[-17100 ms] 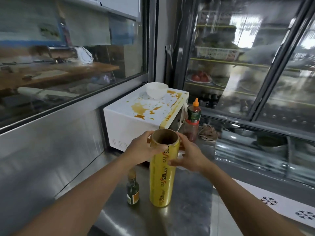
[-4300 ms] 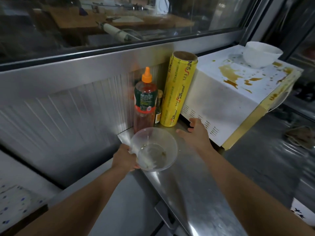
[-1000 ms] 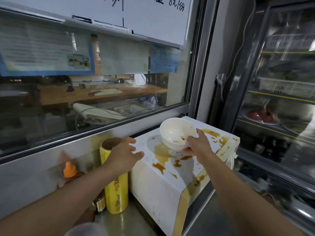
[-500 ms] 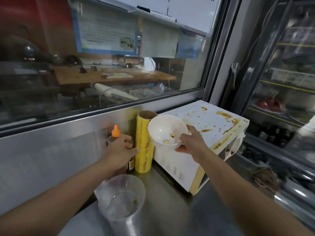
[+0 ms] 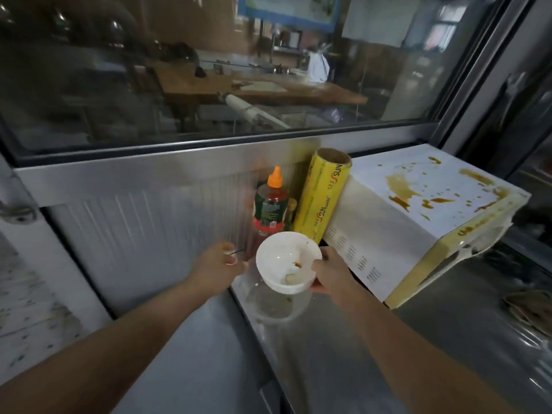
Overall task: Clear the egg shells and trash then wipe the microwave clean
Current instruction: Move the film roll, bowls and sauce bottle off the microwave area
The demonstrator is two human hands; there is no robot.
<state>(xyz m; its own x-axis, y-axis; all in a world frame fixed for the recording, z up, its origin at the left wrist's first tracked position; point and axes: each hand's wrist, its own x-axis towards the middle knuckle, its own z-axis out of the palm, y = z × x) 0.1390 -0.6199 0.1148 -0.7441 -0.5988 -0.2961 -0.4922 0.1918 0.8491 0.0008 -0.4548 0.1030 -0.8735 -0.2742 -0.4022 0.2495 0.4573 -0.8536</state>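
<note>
The white bowl (image 5: 286, 262) hides most of the clear cup (image 5: 276, 306); behind the sauce bottle (image 5: 270, 204), a small bottle (image 5: 290, 211) barely shows.

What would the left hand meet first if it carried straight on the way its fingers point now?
Probably the red sauce bottle: the left hand points up and right toward its base. Depth is unclear, so it might instead reach the white bowl held by the right hand.
</note>
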